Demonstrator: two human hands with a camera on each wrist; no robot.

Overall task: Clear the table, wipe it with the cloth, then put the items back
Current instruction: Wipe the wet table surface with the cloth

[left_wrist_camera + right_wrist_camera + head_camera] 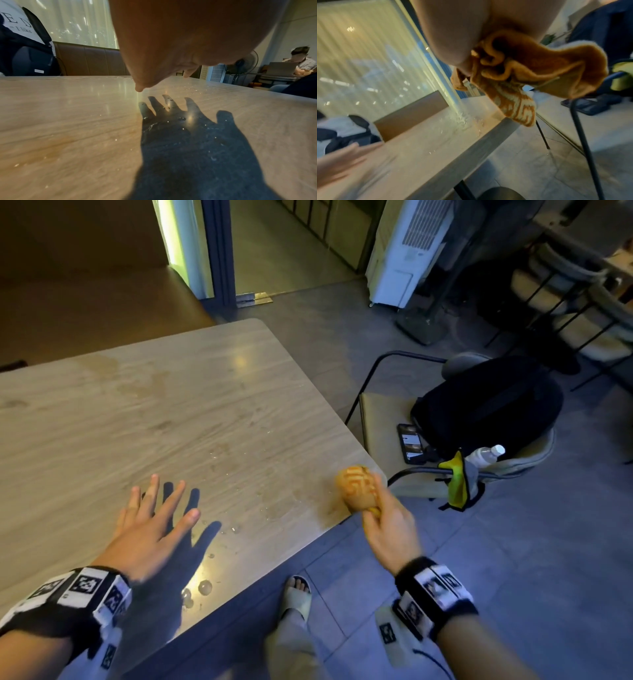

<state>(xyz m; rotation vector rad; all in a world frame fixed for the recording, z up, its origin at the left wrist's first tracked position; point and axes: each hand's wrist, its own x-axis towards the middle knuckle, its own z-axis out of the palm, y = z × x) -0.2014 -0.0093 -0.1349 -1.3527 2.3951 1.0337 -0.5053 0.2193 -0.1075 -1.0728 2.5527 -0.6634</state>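
Note:
A bunched orange cloth (356, 487) with a pale pattern hangs in my right hand (383, 522), over the table's near right corner. In the right wrist view the orange cloth (530, 75) spills out below my palm, its patterned end dangling above the table edge. My left hand (154, 518) hovers flat above the wooden table (171, 405), fingers spread, holding nothing; its shadow lies on the wet surface. In the left wrist view, the palm of my left hand (171, 47) fills the top, above the table (68, 135). Water drops (205, 587) sit near the front edge.
To the right stands a chair (383, 419) carrying a black backpack (489, 409), a phone (411, 443), a plastic bottle (486, 455) and a yellow cloth (455, 484). A white appliance (407, 251) and a fan base stand beyond. A person sits at a laptop (281, 68) far right.

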